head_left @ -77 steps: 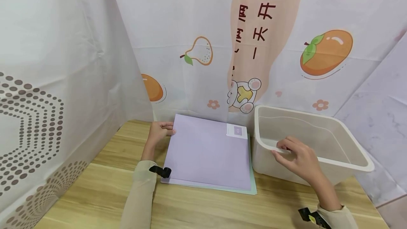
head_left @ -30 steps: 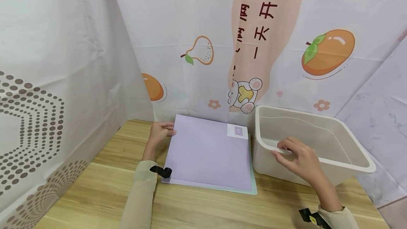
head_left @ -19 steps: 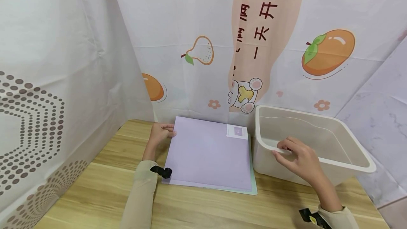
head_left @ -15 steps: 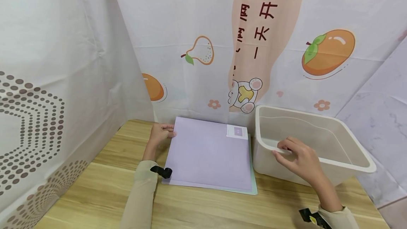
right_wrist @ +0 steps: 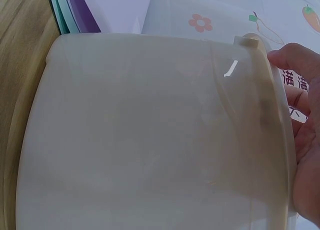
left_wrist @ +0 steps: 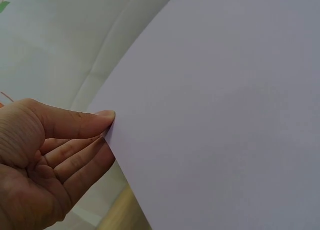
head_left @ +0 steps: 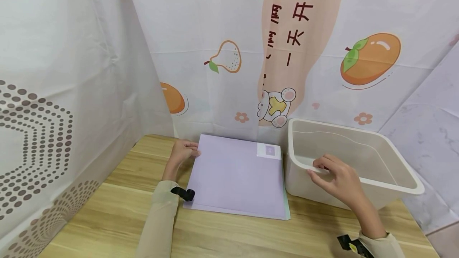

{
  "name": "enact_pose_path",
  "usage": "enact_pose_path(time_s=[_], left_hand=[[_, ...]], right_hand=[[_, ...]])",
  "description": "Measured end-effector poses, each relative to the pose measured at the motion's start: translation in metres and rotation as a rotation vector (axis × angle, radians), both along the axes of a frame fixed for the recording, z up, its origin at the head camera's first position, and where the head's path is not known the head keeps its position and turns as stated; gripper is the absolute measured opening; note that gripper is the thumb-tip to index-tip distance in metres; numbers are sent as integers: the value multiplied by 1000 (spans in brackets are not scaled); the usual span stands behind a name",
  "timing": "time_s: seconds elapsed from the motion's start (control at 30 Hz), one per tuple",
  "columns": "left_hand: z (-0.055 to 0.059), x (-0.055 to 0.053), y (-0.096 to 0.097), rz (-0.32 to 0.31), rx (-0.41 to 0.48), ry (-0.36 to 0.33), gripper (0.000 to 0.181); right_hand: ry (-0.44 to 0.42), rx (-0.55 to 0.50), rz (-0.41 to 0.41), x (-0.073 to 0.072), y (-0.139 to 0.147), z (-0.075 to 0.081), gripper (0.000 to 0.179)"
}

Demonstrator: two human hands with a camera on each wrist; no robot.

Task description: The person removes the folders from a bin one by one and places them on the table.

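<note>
A light purple folder (head_left: 236,178) with a white label (head_left: 269,151) at its far right corner lies over a pale green folder (head_left: 287,206), whose right edge peeks out. My left hand (head_left: 182,152) pinches the purple folder's left edge near the far corner. In the left wrist view, the thumb is on top of the purple sheet (left_wrist: 215,115) and the fingers are behind it. To the right stands a beige plastic bin (head_left: 297,178). My right hand (head_left: 338,178) grips its near rim, the thumb outside and the fingers curled over inside.
Everything stands on a wood-grain table (head_left: 118,210). A white printed curtain (head_left: 215,98) hangs right behind the folders and bin, and another white curtain (head_left: 89,71) closes off the left side. In the right wrist view, green folder edges (right_wrist: 62,13) show beyond the bin.
The purple folder's far edge has come down and slightly toward me, with my left hand shifting a little right along with it. Less green shows at the near edge. My right hand stays on the rim.
</note>
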State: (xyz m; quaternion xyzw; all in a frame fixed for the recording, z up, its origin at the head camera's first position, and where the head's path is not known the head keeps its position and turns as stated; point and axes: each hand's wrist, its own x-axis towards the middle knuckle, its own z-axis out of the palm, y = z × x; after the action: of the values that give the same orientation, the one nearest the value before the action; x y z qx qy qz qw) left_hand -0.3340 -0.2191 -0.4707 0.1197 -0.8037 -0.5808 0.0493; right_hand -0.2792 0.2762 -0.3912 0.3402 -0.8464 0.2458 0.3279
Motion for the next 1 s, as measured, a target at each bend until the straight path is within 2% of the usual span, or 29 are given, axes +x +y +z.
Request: enact_pose_path(time_s=[0.37,0.63,0.8,1.0], left_hand=[[-3,-2,2,-73,25,0,35],[-4,2,2,-164,23,-16,35],[-5,3,2,-207,4,-9,37],[-3,4,0,-288,-48,17,40]], right_hand=[[6,-6,-2,1,0,-1,26],[26,14,-1,1,1,-1,24],[32,16,6,-1,1,0,23],[30,10,6,-1,0,-1,24]])
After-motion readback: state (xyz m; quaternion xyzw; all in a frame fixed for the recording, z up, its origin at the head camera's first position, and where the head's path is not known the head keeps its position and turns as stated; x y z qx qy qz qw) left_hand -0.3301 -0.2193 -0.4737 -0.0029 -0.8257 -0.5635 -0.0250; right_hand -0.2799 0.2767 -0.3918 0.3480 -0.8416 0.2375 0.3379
